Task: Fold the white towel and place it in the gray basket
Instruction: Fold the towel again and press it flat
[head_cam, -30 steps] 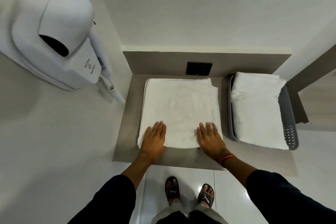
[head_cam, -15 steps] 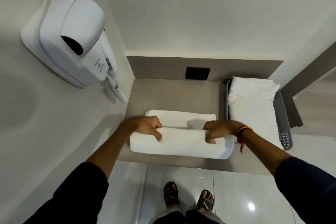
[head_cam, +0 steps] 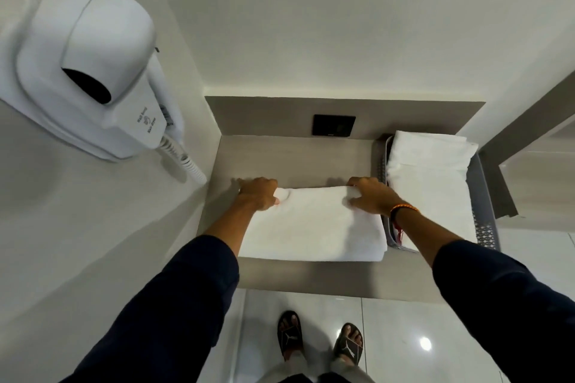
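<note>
Head camera, looking down at a gray counter (head_cam: 295,155) set in a white-walled nook: you stand at its front edge with both hands on the far edge of the white towel (head_cam: 314,227), which lies folded in a thick band along the front half of the counter. Your left hand (head_cam: 258,194) curls over the towel's far left corner and your right hand (head_cam: 371,197) over its far right corner, each closed on the cloth with the thumb tucked against the top layer; how many layers each hand holds cannot be told from here. The towel's near edge runs parallel to the counter's front edge, and its right end lies just beside the left wall of the gray basket (head_cam: 483,196), perhaps touching it.

That basket sits at the counter's right edge and already carries another folded towel (head_cam: 429,183), which fills most of it. A wall-mounted hair dryer (head_cam: 93,71) hangs to the left, clear of the work, and a dark wall plate (head_cam: 334,125) sits on the back panel.

The fold in hand looks nearly set. To finish it well, bring both corners down level so the far edge lands square, then press flat from the middle outward before letting go. Keep the layers pinched together when you lift, or the band may fall open on the way to the basket.
</note>
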